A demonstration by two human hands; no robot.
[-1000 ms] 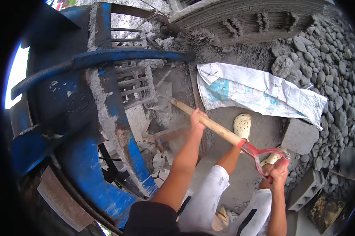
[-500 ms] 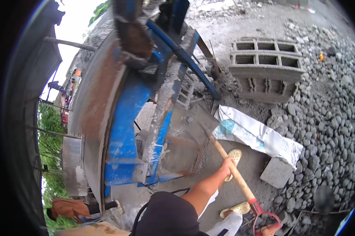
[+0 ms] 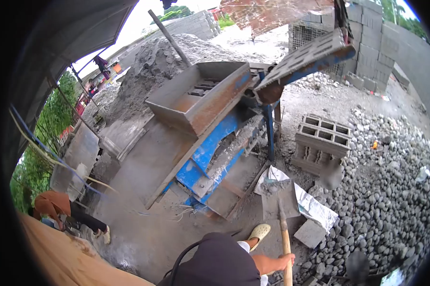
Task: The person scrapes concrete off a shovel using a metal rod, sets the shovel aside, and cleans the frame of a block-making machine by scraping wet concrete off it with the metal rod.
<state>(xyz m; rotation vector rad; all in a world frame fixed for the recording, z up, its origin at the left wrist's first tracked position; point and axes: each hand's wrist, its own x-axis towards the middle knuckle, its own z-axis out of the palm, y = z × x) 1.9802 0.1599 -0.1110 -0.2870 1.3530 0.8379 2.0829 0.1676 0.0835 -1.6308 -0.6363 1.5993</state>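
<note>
My left hand (image 3: 285, 262) is closed around the wooden handle of a shovel (image 3: 286, 238). The flat grey shovel blade points away from me, with a little grey material near its far edge. It overlaps a silvery sack (image 3: 315, 205) on the ground in the view. Beside the sack lies a grey block (image 3: 310, 233). My right hand is out of view, as is the top end of the shovel. One of my cream clogs (image 3: 259, 233) shows left of the handle.
A blue block-making machine (image 3: 208, 162) with a metal hopper (image 3: 191, 114) stands ahead. Hollow blocks (image 3: 322, 143) and loose stones (image 3: 391, 190) lie to the right. A sand pile (image 3: 148, 71) rises behind. At left, another person (image 3: 55, 205) bends down.
The shovel blade has come up and back from the ground under the machine, swinging right. My view has tilted up, and my right hand with the red grip has left the picture.
</note>
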